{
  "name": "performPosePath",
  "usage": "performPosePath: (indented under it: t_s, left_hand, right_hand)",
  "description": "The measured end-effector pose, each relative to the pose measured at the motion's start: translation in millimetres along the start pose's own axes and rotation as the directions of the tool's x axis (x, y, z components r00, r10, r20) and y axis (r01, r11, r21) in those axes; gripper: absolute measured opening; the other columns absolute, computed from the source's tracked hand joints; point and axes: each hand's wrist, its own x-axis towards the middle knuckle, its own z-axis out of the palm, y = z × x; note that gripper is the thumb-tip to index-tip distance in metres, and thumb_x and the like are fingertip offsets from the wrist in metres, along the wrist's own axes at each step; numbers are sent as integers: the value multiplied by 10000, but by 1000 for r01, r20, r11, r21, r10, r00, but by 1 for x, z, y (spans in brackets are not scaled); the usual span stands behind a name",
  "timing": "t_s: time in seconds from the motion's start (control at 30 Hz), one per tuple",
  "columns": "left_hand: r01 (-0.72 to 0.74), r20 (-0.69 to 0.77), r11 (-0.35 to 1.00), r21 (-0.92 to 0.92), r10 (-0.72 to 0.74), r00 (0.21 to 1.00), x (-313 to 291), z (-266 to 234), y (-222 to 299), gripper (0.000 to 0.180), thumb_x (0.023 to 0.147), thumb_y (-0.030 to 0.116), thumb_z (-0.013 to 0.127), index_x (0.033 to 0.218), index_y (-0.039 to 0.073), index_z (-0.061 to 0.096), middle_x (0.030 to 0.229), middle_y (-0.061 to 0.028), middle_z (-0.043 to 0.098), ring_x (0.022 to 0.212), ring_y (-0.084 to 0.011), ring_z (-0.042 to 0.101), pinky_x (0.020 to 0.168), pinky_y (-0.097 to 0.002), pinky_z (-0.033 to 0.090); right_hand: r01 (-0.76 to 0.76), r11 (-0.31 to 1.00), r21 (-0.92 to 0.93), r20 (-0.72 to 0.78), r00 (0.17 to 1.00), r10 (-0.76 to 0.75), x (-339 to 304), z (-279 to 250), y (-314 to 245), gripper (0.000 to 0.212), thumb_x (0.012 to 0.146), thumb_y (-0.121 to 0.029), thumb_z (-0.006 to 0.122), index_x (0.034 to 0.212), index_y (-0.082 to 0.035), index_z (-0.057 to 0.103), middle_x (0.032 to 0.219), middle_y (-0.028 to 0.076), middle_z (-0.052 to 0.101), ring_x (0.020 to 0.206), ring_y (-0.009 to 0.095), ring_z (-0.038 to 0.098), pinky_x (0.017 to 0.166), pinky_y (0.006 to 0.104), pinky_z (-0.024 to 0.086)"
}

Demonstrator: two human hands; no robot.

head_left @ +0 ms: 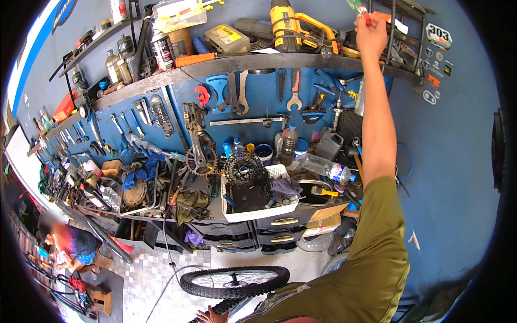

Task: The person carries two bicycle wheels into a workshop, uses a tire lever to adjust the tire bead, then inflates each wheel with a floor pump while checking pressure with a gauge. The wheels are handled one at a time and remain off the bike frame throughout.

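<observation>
My right hand (371, 36) is raised to the top shelf at the far right. Its fingers are closed on a small green-and-white item (356, 6) with a red part, cut off by the upper edge; its kind is unclear. Low in the view, my left hand (212, 315) shows spread fingers beside a knobbly black tyre (229, 305). Whether it touches the tyre is hard to make out. Just above it a spoked bicycle wheel (235, 277) lies nearly flat.
A yellow-and-black power tool (284, 26) rests on the shelf (237, 62). On the cluttered bench, a white basket (258, 215) holds a cassette (245, 170); a crankset (198, 151) stands nearby. Tools hang on the blue wall. Another person (70, 245) sits at the lower left.
</observation>
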Motion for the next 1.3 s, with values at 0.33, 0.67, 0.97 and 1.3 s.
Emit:
performPosePath:
  t_s: [0.33, 0.67, 0.97, 1.3]
  left_hand:
    - [45, -238, 960, -276, -114, 965, -46, 34, -31, 679, 750, 648, 797, 1230, 170, 763, 1647, -370, 310, 1574, -585, 82, 1157, -824, -48]
    - [77, -296, 966, -248, -151, 943, -35, 28, -88, 394, 974, 340, 687, 1229, 56, 786, 1718, -319, 183, 1602, -524, 87, 1267, -677, 117]
    - [646, 121, 368, -669, -804, 583, -108, 34, -185, 1381, 810, 449, 862, 1620, -118, -103, 1616, -397, 291, 1460, -512, 405, 1202, -495, 384]
    - [611, 210, 225, -759, -804, 557, -158, 68, -263, 1404, 816, 373, 885, 1595, -111, -178, 1503, -419, 450, 1378, -501, 526, 1175, -461, 428]
  right_hand:
    - [-75, 957, 281, 137, 990, 38, -119, 17, -15, 539, 1015, -296, 722, 1452, -13, 580, 1301, 171, 674, 1152, 259, 671, 1013, 396, 524]
    - [-90, 990, -105, 727, -686, 14, -731, -316, -197, 1363, 768, -708, 813, 1698, -57, 59, 1665, 368, 239, 1521, 523, 330, 1231, 539, 344]
    - [-393, 878, 273, 154, -883, -443, -810, -480, -369, 1449, 639, -569, 941, 1708, -159, 53, 1630, 220, 391, 1441, 446, 454, 1141, 652, 372]
    - [-201, 870, 449, 305, -881, -361, -846, -526, -393, 962, 823, -219, 780, 1647, -185, 285, 1381, 171, 543, 1289, 392, 543, 960, 574, 525]
